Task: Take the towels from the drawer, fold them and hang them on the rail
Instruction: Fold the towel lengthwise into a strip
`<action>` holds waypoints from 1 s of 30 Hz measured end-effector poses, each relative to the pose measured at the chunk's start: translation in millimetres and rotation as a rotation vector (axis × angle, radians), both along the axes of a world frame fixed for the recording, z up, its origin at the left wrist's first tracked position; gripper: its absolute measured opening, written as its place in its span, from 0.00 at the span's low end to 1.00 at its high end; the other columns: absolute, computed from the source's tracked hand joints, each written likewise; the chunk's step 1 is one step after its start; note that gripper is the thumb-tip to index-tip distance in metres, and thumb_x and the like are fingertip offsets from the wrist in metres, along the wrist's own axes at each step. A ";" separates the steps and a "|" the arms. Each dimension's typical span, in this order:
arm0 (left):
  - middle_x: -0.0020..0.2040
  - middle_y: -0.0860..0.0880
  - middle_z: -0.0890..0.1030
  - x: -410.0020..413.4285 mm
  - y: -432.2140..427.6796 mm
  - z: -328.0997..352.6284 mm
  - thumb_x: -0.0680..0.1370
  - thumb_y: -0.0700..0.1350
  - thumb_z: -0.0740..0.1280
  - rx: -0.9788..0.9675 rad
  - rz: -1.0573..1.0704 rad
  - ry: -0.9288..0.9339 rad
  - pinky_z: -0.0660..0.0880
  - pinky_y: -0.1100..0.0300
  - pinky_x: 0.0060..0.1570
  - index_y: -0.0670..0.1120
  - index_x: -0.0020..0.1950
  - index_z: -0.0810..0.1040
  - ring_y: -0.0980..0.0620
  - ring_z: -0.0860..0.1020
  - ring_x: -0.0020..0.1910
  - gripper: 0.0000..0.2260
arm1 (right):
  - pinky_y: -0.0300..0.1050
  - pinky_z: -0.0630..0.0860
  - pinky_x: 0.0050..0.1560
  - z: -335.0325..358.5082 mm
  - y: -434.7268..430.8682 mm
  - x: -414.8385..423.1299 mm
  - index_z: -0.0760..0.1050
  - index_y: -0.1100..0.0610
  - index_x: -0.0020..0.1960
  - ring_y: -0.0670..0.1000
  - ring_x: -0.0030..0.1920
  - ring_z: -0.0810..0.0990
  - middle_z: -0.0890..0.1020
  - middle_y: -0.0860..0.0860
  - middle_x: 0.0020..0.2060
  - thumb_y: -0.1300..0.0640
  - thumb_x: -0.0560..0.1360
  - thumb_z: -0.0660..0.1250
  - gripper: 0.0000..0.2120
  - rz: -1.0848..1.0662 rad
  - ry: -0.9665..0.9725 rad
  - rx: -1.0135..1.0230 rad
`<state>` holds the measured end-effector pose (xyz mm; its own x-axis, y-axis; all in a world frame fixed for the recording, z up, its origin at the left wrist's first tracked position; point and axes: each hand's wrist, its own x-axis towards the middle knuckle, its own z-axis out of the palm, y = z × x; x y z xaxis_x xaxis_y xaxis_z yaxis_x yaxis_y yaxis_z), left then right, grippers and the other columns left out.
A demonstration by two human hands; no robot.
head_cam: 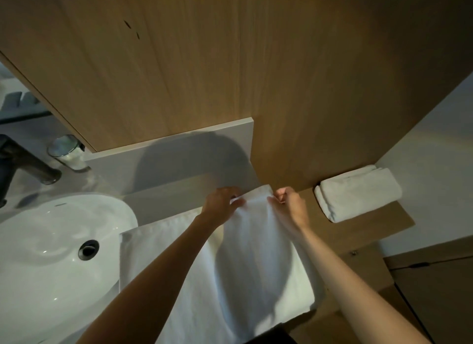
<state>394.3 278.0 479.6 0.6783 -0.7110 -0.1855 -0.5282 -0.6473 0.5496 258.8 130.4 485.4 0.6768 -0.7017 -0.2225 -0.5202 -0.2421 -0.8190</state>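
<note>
Your left hand and right hand pinch the towel's top corners — beside the sink.

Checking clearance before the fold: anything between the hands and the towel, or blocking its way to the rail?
Nothing visible: the left hand and right hand pinch the towel at its top edge. No rail is in view, so that path can't be judged.

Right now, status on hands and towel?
Left hand, right hand pinch towel at top edge. Lower part spread beside sink. Folded towel on shelf, untouched.
</note>
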 end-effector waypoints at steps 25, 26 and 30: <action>0.46 0.48 0.79 -2.2 71.8 -8.2 0.78 0.53 0.66 -0.046 0.136 -0.093 0.70 0.58 0.41 0.46 0.49 0.78 0.47 0.78 0.43 0.10 | 0.47 0.66 0.57 8.9 -9.7 33.2 0.78 0.53 0.59 0.54 0.62 0.70 0.78 0.50 0.58 0.56 0.78 0.64 0.10 0.502 0.282 -0.676; 0.45 0.48 0.79 1.1 84.5 -9.2 0.78 0.54 0.66 -0.028 0.152 -0.092 0.73 0.57 0.42 0.46 0.47 0.78 0.47 0.79 0.42 0.11 | 0.47 0.66 0.57 9.6 -7.4 33.3 0.78 0.53 0.58 0.54 0.62 0.71 0.78 0.50 0.58 0.57 0.78 0.64 0.10 0.489 0.299 -0.674; 0.49 0.47 0.79 5.9 111.7 -5.6 0.79 0.51 0.65 -0.049 0.192 -0.118 0.79 0.50 0.45 0.46 0.56 0.80 0.47 0.79 0.43 0.12 | 0.47 0.68 0.56 12.3 -0.8 37.2 0.80 0.49 0.56 0.55 0.61 0.71 0.81 0.50 0.56 0.58 0.77 0.65 0.10 0.461 0.368 -0.719</action>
<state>400.2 389.7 473.9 0.8170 -0.5730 -0.0650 -0.4606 -0.7163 0.5242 296.0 129.5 497.7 0.8962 -0.4334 -0.0947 -0.4437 -0.8748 -0.1947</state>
